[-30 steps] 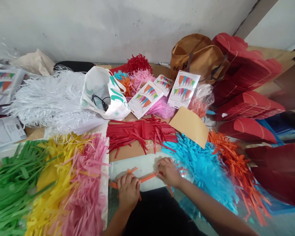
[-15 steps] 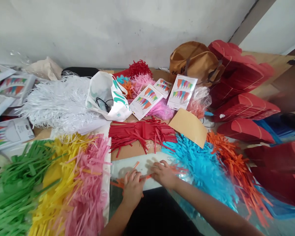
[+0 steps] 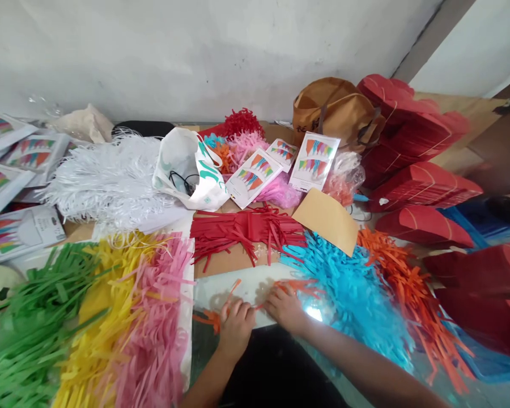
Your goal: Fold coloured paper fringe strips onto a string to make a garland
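Note:
My left hand (image 3: 237, 323) and my right hand (image 3: 285, 306) lie close together on a white sheet (image 3: 215, 290) at the near edge of the table. Both have their fingers curled on a piece of orange fringed paper (image 3: 296, 285) whose thin strips stick out to either side. Just beyond the hands lies a bundle of red fringed paper (image 3: 246, 228). To the right of my right hand spreads a heap of blue fringed paper (image 3: 348, 286).
Pink (image 3: 159, 317), yellow (image 3: 97, 317) and green (image 3: 29, 328) fringe heaps fill the left. White fringe (image 3: 110, 178) and a white bag (image 3: 187, 167) lie behind. Packaged cards (image 3: 317, 161), a brown bag (image 3: 335, 110), orange fringe (image 3: 408, 283) and red cardboard stacks (image 3: 425, 187) stand at the right.
My hands have drawn closer together on the orange fringed paper; the left hand slid to the right. The view has shifted slightly to the left.

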`<state>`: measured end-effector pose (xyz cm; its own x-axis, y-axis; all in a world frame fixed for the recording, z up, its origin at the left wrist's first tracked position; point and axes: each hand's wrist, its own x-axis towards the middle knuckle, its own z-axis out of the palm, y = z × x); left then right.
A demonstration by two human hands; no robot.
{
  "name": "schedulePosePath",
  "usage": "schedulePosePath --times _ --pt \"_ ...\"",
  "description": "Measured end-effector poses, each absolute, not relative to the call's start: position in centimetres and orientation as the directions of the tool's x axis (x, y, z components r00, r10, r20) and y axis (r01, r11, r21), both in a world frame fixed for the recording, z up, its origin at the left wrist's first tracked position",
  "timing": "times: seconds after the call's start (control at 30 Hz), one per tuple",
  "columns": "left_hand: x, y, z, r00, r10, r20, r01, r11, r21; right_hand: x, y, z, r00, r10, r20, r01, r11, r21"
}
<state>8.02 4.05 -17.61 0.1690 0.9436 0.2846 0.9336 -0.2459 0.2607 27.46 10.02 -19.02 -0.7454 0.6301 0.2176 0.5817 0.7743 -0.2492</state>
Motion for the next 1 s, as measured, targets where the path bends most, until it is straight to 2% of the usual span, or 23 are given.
schedulePosePath --times 0.27,0.5,0.63,0.8,1.0 --pt "5.5 2.3 -17.4 0.082 0.965 0.25 0.904 -0.177 0.388 31.2 11.6 -19.5 -0.639 0.745 0.193 0.617 0.646 -0.45" --pt "5.6 2.4 -17.2 -0.022 0.984 0.177 0.879 -0.066 0.473 31.2 12.4 -18.4 -0.63 0.77 0.103 0.603 0.568 -0.56" --pt "6.3 2.8 -16.9 -0.09 0.987 0.135 0.881 0.015 0.474 30.5 12.6 -17.2 -0.603 0.794 -0.076 0.707 0.488 -0.512" --pt "7.3 3.3 -16.4 -0.102 0.99 0.101 0.903 0.05 0.428 29.3 13.0 -16.3 -0.558 0.818 -0.139 0.78 0.46 -0.424" --pt "8.3 3.0 -17.5 0.202 0.964 0.172 0.934 -0.242 0.263 28.4 12.2 -16.7 -0.603 0.793 -0.087 0.77 0.549 -0.326"
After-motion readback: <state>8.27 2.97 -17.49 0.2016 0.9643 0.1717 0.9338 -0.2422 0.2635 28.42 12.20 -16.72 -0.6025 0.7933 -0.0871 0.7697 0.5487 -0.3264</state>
